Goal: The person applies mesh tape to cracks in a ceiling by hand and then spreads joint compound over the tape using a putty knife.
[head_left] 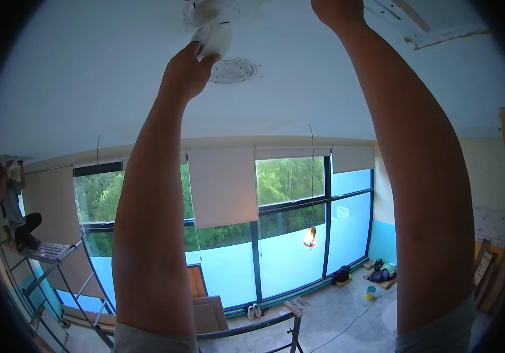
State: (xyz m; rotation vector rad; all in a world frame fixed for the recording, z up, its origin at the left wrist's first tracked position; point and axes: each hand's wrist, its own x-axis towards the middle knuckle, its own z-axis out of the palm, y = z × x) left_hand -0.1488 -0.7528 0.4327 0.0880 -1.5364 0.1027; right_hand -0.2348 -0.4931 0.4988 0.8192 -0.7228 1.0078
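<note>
Overhead, the work is all at the ceiling [299, 94]. Near the top of the frame, left of centre, the left hand [185, 76] pinches a pale, thin-looking piece [219, 41] between thumb and fingers, just below a rough, smeared patch [206, 12]. What the piece is exactly I cannot tell. A round, whitish disc-shaped area [233, 70] shows on the ceiling just beside that hand. The right hand [339, 13] is cut off by the upper edge, right of centre – whether its fingers are spread or closed on something, I cannot tell.

My reading is that the step in hand is working on that rough patch, with the pale piece as tool or material. The next move would seem to call for a steady grip with the arm kept high – and for the piece to meet the surface flat rather than on edge. At the far left of the frame, a co-worker [12, 203] on a scaffold platform [48, 252] also reaches up to the ceiling.
</note>
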